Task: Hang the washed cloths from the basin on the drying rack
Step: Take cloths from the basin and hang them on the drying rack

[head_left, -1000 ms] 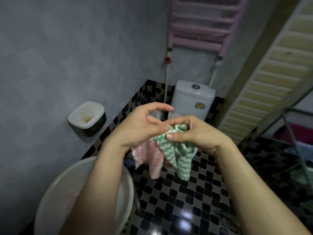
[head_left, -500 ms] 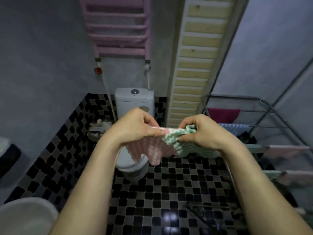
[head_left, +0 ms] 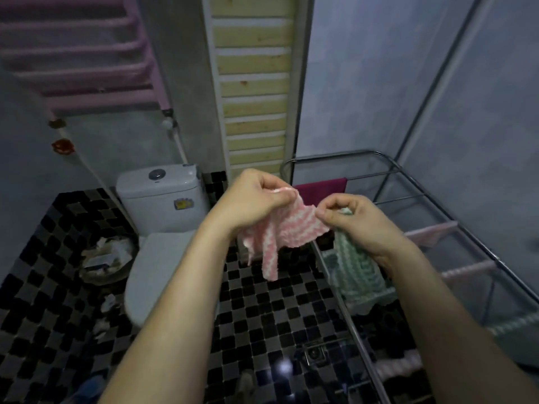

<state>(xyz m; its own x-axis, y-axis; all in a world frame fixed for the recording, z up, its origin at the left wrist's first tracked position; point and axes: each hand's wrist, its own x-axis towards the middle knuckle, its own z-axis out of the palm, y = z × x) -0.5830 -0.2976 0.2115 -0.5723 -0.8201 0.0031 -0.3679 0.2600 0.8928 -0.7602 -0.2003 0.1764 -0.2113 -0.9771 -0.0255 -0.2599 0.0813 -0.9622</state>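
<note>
Left hand [head_left: 256, 199] and right hand [head_left: 360, 224] pinch a pink zigzag cloth [head_left: 281, 233] stretched between them. The right also grips a green cloth [head_left: 358, 272] near the metal drying rack [head_left: 388, 173], over a checkered floor [head_left: 262, 316].

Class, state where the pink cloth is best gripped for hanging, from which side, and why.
Grip the pink cloth along its top edge, one pinch near each end, coming from above. It hangs limp below the left hand and right hand, so a spread top edge should likely drape over a rack bar.
</note>
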